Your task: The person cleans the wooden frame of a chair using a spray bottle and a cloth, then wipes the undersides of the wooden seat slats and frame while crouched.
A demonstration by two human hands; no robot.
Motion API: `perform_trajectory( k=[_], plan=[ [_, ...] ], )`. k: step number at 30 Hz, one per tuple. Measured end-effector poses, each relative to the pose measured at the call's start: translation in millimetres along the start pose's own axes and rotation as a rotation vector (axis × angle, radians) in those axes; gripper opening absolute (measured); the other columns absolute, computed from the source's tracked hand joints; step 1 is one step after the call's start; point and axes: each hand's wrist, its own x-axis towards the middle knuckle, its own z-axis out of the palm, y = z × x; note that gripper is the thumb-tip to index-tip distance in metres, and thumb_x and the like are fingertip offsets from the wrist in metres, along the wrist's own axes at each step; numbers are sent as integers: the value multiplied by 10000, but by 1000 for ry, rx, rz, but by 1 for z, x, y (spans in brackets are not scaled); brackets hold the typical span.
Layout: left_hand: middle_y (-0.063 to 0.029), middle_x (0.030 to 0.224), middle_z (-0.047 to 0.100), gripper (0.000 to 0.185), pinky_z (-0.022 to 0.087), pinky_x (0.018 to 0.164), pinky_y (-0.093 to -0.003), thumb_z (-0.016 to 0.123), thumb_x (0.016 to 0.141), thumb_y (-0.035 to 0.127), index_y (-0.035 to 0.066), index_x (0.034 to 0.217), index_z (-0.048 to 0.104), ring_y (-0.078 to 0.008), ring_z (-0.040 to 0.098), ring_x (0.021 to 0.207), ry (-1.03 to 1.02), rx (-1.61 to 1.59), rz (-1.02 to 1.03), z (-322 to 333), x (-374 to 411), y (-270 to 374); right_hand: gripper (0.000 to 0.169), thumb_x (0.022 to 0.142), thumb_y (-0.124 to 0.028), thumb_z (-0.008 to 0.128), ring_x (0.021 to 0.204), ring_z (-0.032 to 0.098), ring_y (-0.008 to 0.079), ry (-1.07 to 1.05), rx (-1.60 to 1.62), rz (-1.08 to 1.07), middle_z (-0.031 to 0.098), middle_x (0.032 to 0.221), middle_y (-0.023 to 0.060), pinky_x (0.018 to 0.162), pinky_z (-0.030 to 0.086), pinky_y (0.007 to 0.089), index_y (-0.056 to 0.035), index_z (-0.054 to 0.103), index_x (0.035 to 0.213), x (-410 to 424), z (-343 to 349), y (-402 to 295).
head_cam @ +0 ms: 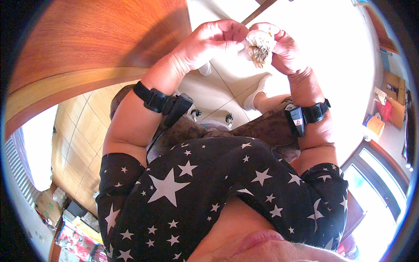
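A small, thin whitish piece with a ruffled grey-brown part (259, 52) is held up between both hands, at the top of the view. My left hand (219, 41) pinches its left edge between thumb and fingers. On the opposite edge, my right hand (284, 47) grips it with thumb and curled fingers. What the piece is made of cannot be told. Black strapped devices sit on the left forearm (163, 101) and the right forearm (306, 114).
A wooden tabletop (98, 32) lies at the upper left, close to my left arm. Below the hands are a tiled floor (226, 88) and a foot in a white sock (257, 95). Boxes (392, 95) stand far right, above a glazed door (376, 183). A floral item (75, 240) lies lower left.
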Motion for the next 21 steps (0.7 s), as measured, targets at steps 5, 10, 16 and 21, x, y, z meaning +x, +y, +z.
perform_trajectory(
  k=[5,10,16,21],
  plan=[
    [-8,897,601,179,451,808,-245,566,889,103,16,1044,583,-95,550,848,-22,91,-57,-1,0,-3,301,855,-210,663,817,629,122,47,-18,50,662,974,49,707,513,249,-37,598,1091,-2,-21,9],
    [-14,913,618,145,454,816,-249,546,892,82,8,1007,595,-96,561,860,36,44,-98,-13,-3,2,369,837,-231,684,849,606,126,41,-14,54,649,1016,46,650,479,237,-48,572,1137,-6,-27,1],
    [17,845,609,245,442,708,-197,551,832,111,27,1046,636,-57,528,756,34,32,-201,-15,-5,0,203,843,-122,637,738,598,128,174,255,-30,658,931,25,605,461,266,-94,615,1043,-8,-28,-3],
    [-7,826,613,260,403,630,-210,531,783,86,11,1009,634,-77,512,693,58,-78,-311,-18,-6,1,293,927,-118,454,807,595,136,205,96,-197,639,1032,80,561,393,242,-80,567,1194,-14,-60,-4]
  ],
)
